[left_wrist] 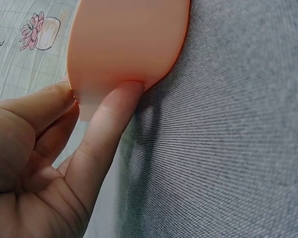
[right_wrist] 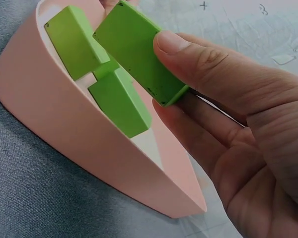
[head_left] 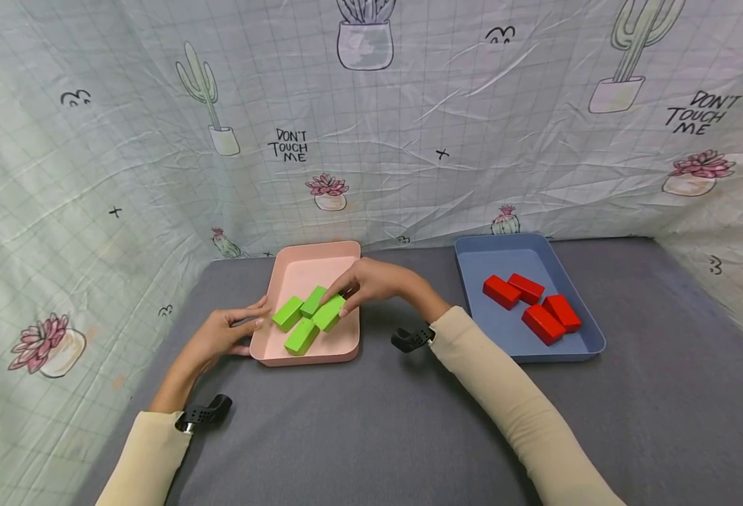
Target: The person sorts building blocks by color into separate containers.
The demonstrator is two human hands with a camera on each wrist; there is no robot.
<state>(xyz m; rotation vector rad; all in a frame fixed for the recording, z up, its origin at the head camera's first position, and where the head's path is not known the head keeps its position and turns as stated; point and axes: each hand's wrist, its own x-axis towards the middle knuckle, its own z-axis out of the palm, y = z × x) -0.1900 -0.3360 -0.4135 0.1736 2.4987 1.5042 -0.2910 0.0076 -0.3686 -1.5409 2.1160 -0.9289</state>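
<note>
My right hand (head_left: 371,280) pinches a green block (right_wrist: 134,54) between thumb and fingers, over the right part of a pink tray (head_left: 317,260). The held block is tilted and close above the others. More green blocks (head_left: 301,336) lie in the tray beside and below it. At the tray's left side, my left hand (head_left: 222,332) holds the edge. In the left wrist view its thumb (left_wrist: 111,114) presses the outer wall while a finger touches near the rim; the other fingertips are partly hidden.
A blue tray (head_left: 504,337) stands to the right, with several red blocks (head_left: 543,325) inside. Both trays are on a grey cloth-covered table (head_left: 346,429). A printed white curtain (head_left: 409,105) hangs behind and along the sides.
</note>
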